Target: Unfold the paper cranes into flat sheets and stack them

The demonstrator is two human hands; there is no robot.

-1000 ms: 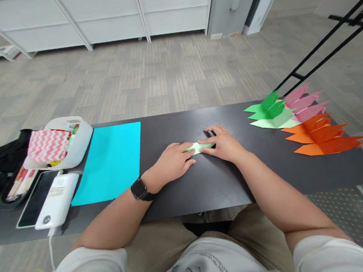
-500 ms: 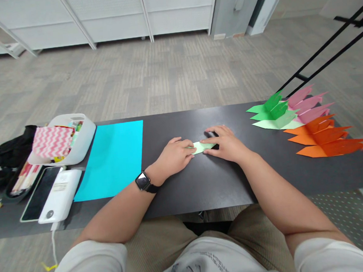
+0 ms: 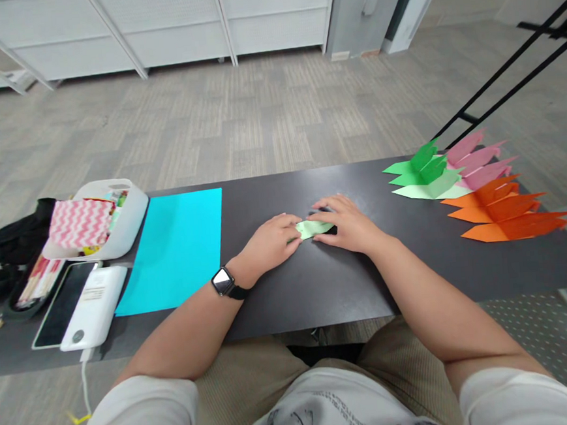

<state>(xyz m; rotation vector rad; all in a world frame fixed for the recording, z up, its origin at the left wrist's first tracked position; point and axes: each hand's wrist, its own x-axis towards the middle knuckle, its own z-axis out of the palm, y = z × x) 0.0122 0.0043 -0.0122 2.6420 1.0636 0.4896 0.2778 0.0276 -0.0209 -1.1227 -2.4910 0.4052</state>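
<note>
A small folded piece of pale green paper [image 3: 310, 229] is held between my two hands just above or on the dark table [image 3: 310, 295]. My left hand [image 3: 272, 243] pinches its left end, the thumb and fingers closed on it. At the right end, my right hand [image 3: 349, 225] grips the paper between thumb and fingers, covering part of it. The paper looks slightly bowed in its middle. A flat sheet of bright blue paper [image 3: 175, 247] lies to the left of my left hand.
On the right stand folded paper pieces in green [image 3: 424, 165], pink [image 3: 476, 161] and orange [image 3: 514, 211]. To the left are a white basket [image 3: 134, 214] with a pink zigzag-patterned item, a phone [image 3: 62, 302], a white power bank [image 3: 94, 306] with a cable, and black cloth [image 3: 20, 233].
The pale green paper has gone from lying flat to slightly bent. My right hand has shifted a little to the left, and my fingers have moved along the paper's ends.
</note>
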